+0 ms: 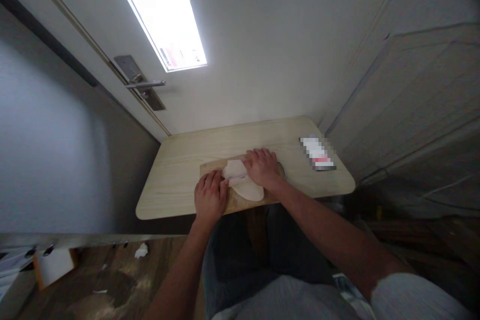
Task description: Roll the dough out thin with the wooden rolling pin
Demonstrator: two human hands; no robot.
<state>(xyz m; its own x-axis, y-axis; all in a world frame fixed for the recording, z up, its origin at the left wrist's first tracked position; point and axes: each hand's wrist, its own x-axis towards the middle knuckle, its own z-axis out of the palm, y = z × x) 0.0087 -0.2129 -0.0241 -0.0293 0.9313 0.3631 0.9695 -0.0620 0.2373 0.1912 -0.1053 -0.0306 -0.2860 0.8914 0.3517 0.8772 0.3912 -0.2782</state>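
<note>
A flat sheet of pale dough [250, 192] lies on a wooden board [240, 204] near the table's front edge. Across the dough's middle, between my hands, runs a narrow pale strip; whether it is a fold or a thin rod I cannot make out. My left hand [210, 195] rests palm down at the dough's left side, fingers curled forward and thumb beside the dough. Over the dough's right side my right hand [263, 167] bends its fingers toward the board's far edge. Both palms hide what lies beneath them. A round rim [282, 170] shows partly behind my right hand.
A phone [318, 154] with a blurred-out screen lies on the table's right side. The small light-wood table [168, 180] stands against a door with a metal handle [150, 84]. A wall rises on the right. Crumpled paper [141, 250] lies on the floor at left.
</note>
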